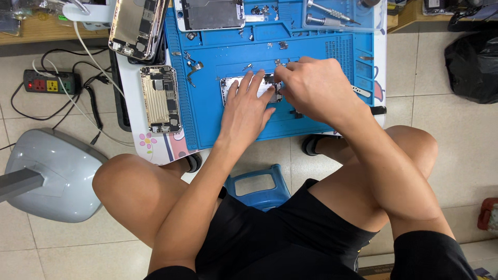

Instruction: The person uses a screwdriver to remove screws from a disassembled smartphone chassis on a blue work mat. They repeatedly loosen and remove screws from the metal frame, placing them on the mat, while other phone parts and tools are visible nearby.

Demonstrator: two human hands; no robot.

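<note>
Blue repair mat (233,57) strewn with screws, opened phones (160,98) beside both hands.

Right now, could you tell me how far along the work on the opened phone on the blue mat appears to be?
Done: the phone housing on the blue mat lies open, with small loose parts set out beside it. In hand: the left hand presses the housing flat while the right hand works at its right end; what it grips is hidden. Left: the housing is still uncovered, and a separate screen panel lies apart.
</note>
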